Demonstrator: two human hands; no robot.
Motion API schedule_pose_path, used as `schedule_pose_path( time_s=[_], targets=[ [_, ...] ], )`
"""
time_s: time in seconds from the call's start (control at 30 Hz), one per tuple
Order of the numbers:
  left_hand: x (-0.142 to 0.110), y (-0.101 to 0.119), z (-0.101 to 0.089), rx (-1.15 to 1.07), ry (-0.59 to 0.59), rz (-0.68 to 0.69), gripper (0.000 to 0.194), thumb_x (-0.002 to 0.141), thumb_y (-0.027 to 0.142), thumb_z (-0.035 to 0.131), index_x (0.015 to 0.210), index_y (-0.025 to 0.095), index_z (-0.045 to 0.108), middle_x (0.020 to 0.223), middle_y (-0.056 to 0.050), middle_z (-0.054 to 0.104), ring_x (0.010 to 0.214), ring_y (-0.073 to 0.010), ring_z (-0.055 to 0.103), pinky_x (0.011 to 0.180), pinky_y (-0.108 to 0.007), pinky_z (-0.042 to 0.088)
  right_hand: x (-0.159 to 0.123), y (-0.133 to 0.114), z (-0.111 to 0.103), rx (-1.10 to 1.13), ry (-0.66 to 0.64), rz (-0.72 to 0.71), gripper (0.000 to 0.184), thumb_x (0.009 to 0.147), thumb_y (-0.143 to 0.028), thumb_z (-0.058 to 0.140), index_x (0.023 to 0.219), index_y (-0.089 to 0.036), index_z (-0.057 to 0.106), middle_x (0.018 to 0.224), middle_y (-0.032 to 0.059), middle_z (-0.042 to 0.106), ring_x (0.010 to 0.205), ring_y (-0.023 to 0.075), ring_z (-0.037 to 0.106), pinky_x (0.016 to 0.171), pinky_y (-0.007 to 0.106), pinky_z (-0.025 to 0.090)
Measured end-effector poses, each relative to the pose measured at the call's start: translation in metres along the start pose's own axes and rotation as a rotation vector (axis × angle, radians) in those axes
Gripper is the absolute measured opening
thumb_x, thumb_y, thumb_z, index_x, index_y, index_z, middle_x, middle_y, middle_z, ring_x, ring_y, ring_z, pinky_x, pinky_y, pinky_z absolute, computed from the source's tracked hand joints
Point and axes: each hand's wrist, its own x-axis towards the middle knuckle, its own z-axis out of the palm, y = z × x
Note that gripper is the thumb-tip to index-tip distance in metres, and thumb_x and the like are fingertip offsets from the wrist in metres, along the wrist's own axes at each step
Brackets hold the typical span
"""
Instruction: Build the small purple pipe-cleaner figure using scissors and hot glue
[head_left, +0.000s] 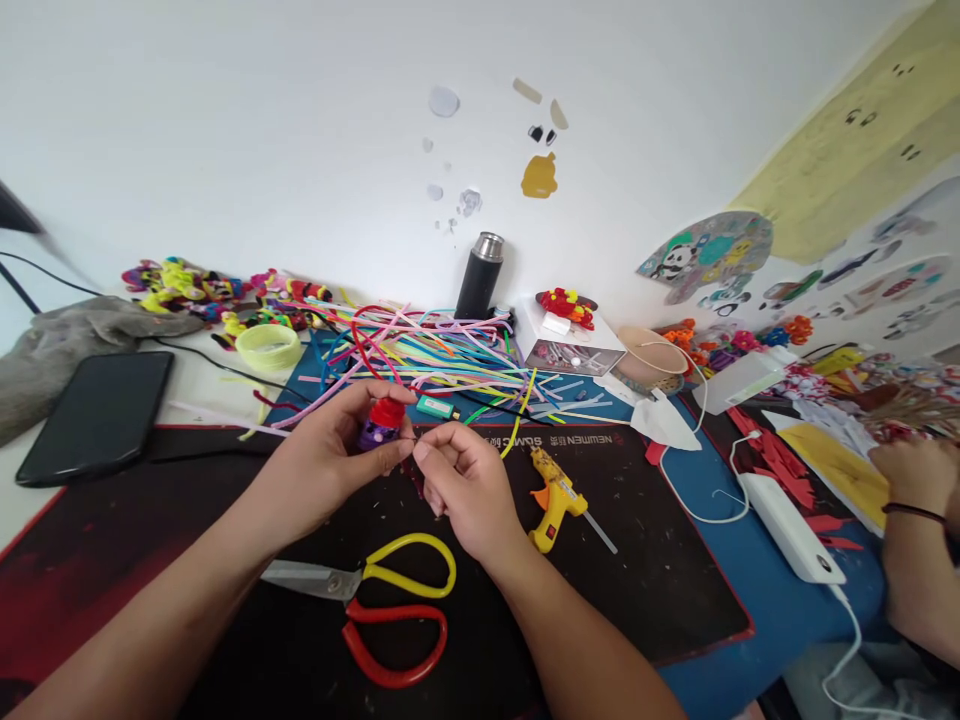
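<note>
My left hand point(330, 455) is closed around a small red and purple pipe-cleaner figure point(385, 418), red on top and purple below. Close beside it, my right hand point(463, 480) makes a pinch at the figure's right side; what lies between thumb and finger is too small to make out. Below the hands, scissors point(358, 585) with one yellow and one red handle lie on the black desk mat point(637, 590). A yellow glue gun point(556, 498) with a clear glue stick in it rests right of my right hand.
Behind my hands spreads a pile of colourful pipe cleaners point(442, 345). A black thermos point(480, 275) and a white box point(570, 345) stand by the wall. At left are a black phone point(96, 418) and a roll of tape point(268, 346). A power bank point(791, 528) and another person's arm point(919, 530) are at right.
</note>
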Motion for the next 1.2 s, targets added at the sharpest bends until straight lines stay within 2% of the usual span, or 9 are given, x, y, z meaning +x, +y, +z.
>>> schedule_pose_path(
  time_s=[0.2,0.53,0.9,1.2],
  targets=[
    [0.000,-0.002,-0.001,0.037,-0.010,0.003,0.047,0.083,0.044,0.089,0.122,0.025,0.070,0.089,0.001,0.070,0.079,-0.0202,0.065,0.072,-0.031,0.052,0.000,0.005,0.000,-0.017,0.006,0.003,0.031,0.096,-0.049,0.078,0.087,-0.023,0.064,0.052,-0.0100,0.053,0.043,0.0089,0.042,0.047,0.023,0.033],
    [0.000,-0.009,-0.007,0.074,-0.021,0.025,0.041,0.090,0.043,0.087,0.124,0.027,0.073,0.095,-0.001,0.076,0.088,-0.0227,0.069,0.081,-0.034,0.056,0.000,0.008,-0.001,-0.026,0.007,0.012,0.032,0.094,-0.051,0.080,0.088,-0.023,0.065,0.055,-0.0097,0.054,0.044,0.0090,0.043,0.046,0.023,0.033],
    [0.001,-0.013,-0.012,0.123,0.020,0.051,0.039,0.084,0.047,0.093,0.115,0.031,0.078,0.108,-0.003,0.080,0.100,-0.0277,0.073,0.091,-0.038,0.060,0.001,0.007,0.003,0.005,-0.008,0.035,0.034,0.093,-0.053,0.081,0.087,-0.024,0.064,0.052,-0.0113,0.051,0.042,0.0086,0.039,0.047,0.024,0.031],
    [0.003,-0.012,-0.011,0.218,0.026,0.058,0.045,0.083,0.053,0.086,0.117,0.027,0.075,0.110,-0.006,0.080,0.101,-0.0296,0.074,0.090,-0.041,0.062,0.002,0.005,0.005,0.024,0.000,0.020,0.027,0.091,-0.046,0.079,0.086,-0.024,0.063,0.051,-0.0118,0.051,0.042,0.0082,0.040,0.045,0.023,0.032]
  ],
)
